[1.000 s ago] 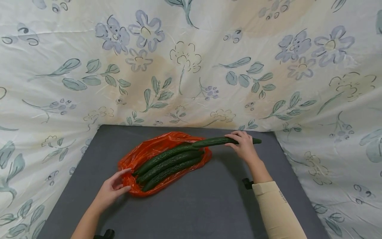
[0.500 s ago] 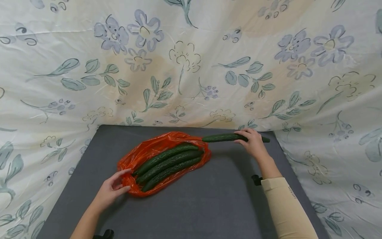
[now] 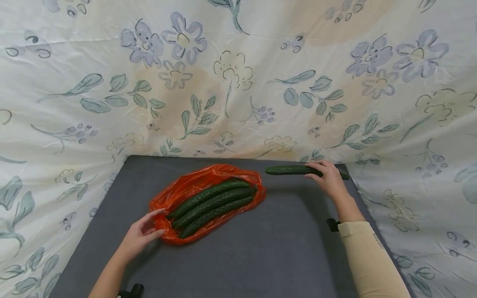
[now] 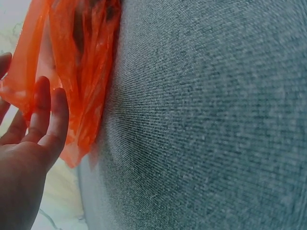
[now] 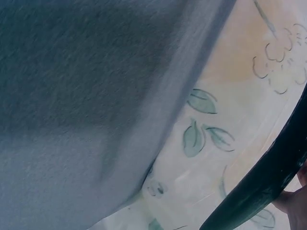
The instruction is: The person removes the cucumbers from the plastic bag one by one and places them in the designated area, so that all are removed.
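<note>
Several long dark green cucumbers (image 3: 212, 203) lie side by side in a crumpled red plastic bag (image 3: 186, 182), its opening facing up. At the bag's left end my left hand (image 3: 143, 231) holds the thin film, thumb and index finger spread apart. Close up in the left wrist view, that film (image 4: 72, 48) is drawn up between the fingers (image 4: 60, 115). Past the bag's right end, my right hand (image 3: 329, 178) grips a single cucumber (image 3: 287, 170) near its right end, lying nearly level above the table. In the right wrist view this cucumber (image 5: 268, 177) crosses the lower right corner, with most of the hand out of frame.
The dark grey table (image 3: 246, 256) spreads beneath both hands. A pale floral cloth (image 3: 238, 103) rises behind the table's far edge and along both sides. Black wrist mounts (image 3: 333, 224) show at both forearms.
My right hand has carried its cucumber rightward, away from over the bag, so a gap now shows between them. The left hand and bag have stayed nearly still.
</note>
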Motion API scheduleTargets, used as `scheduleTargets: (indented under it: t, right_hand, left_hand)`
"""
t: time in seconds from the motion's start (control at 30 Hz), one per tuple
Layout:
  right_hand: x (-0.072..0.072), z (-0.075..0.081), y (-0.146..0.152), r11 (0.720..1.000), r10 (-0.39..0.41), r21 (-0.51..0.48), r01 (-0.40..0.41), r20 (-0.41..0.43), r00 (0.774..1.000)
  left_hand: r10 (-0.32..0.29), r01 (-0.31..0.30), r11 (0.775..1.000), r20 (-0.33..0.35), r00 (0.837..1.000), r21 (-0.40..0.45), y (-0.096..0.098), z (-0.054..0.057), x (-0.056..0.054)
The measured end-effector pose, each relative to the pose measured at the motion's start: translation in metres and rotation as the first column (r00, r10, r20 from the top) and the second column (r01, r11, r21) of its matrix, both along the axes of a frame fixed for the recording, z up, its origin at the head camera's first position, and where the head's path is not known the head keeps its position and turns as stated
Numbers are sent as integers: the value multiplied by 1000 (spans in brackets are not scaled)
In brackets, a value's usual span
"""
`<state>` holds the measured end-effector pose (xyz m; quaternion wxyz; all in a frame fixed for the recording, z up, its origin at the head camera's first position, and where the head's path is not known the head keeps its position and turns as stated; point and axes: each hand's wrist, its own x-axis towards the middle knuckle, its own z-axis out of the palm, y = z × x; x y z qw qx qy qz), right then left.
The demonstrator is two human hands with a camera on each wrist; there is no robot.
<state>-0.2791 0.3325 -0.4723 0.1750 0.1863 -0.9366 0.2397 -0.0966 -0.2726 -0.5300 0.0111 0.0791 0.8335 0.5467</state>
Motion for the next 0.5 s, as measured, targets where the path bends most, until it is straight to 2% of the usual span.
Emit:
scheduleTargets:
  t: [0.2, 0.5]
  right_hand:
    - [-5, -6, 10, 1000, 12, -15, -12, -1, 1000]
    - [-10, -16, 18, 1000, -13, -6, 14, 33, 999]
  left_hand:
    - [2, -2, 1000, -2, 1000, 9, 0, -1, 0]
    - [9, -9, 1000, -4, 1000, -22, 1, 2, -2]
